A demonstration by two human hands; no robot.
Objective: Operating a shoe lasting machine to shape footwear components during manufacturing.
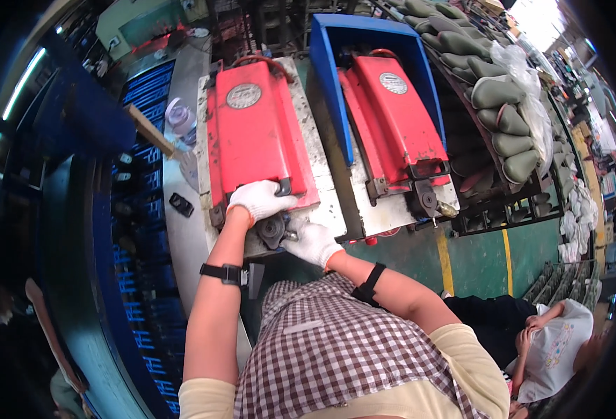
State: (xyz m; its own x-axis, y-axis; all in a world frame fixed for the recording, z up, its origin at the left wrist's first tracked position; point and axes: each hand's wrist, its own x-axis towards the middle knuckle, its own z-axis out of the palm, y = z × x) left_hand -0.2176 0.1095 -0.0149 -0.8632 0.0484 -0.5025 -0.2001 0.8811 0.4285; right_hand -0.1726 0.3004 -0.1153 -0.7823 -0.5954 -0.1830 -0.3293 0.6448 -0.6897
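Note:
A red metal mould press (255, 133) with a round badge lies on a grey plate straight ahead. My left hand (259, 199), in a white glove, grips the near edge of its red lid beside the black handle. My right hand (313, 241), also gloved, holds the dark round clamp knob (273, 229) just below that edge. A second red mould (392, 119) sits to the right inside a blue housing (336, 63), with its own black latch (425, 195) at the near end.
A curved rack of olive-green boot shapes (496, 91) runs along the right. A person in a white cap (556, 346) sits low at the right on the green floor. A blue machine rim (105, 279) and a plastic bottle (180, 119) are at the left.

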